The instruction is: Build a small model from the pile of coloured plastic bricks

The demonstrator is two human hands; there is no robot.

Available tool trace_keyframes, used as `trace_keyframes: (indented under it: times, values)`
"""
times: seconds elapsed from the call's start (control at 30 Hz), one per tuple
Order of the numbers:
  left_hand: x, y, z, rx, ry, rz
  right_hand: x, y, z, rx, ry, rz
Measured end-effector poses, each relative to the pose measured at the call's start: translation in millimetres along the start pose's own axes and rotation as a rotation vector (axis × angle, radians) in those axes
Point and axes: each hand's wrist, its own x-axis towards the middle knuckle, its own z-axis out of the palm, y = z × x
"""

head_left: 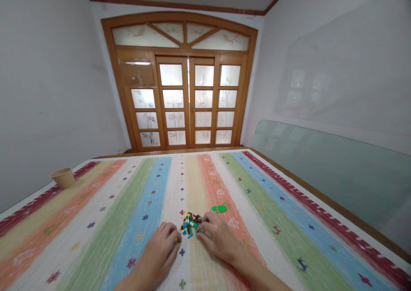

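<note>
Wooden doors [192, 98] with frosted, patterned panes [172, 99] are set under an arch beyond a striped, woven-looking cloth [105, 222]. On its white and yellow bands, small glossy multicoloured pieces [191, 225] are heaped between the left hand [164, 247] and the right hand [218, 236], both curled; whether anything is grasped cannot be told, and bright green pieces [220, 208] are laid just beyond the right.

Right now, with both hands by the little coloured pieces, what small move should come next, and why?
Probably have the right hand pinch one from the pile of coloured pieces: its fingers are at the pile's right edge, while the left hand is off to the left, a bit of green showing at its fingertips.
</note>
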Motion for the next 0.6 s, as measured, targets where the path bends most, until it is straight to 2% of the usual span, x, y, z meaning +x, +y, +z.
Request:
trace_keyframes:
  times: [0.17, 0.33, 0.6]
  values:
    - [0, -1, 1.1, -0.002, 0.025, 0.003, 2, 7, -4, -0.002, 0.067, 0.012]
    - [-1, -2, 1.8, 0.010, 0.020, 0.001, 5, 13, -11, -0.043, 0.070, 0.052]
    - [-1, 1, -0.8, 0.003, 0.015, 0.000, 10, 32, -37, -0.047, 0.172, 0.173]
